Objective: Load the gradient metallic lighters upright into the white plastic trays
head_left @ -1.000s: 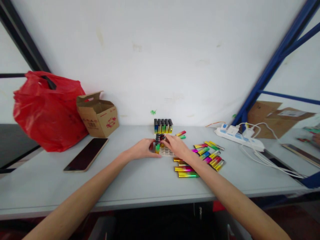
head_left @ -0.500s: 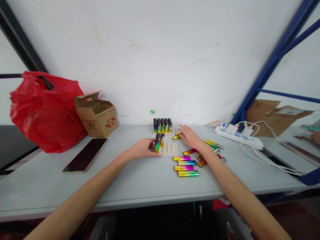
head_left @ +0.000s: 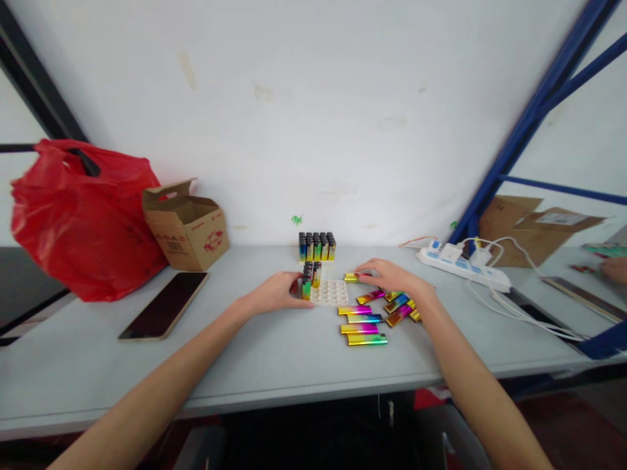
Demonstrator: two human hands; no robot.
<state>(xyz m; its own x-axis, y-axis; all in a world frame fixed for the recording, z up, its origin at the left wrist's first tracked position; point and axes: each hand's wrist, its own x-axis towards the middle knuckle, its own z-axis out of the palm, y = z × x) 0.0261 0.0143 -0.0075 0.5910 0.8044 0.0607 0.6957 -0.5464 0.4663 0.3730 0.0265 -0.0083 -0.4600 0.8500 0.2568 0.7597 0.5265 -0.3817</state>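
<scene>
My left hand curls round the left end of a white holed tray, its thumb at the front corner. Several lighters stand upright in the tray's left holes, partly covered by my fingers. My right hand is behind and right of the tray. Its thumb and fingers close on the right end of a yellow lighter lying on the table. In front of it lie more shiny lighters: a loose row near the tray and a pile partly under my right wrist.
A block of upright lighters stands by the wall. At left are a phone, an open cardboard box and a red plastic bag. A power strip with white cables lies at right. Another person's hand shows at far right.
My right hand has gone from stretched flat to bent, its fingers drawn in at the yellow lighter, which has shifted slightly toward me. The left hand stays at the tray.
</scene>
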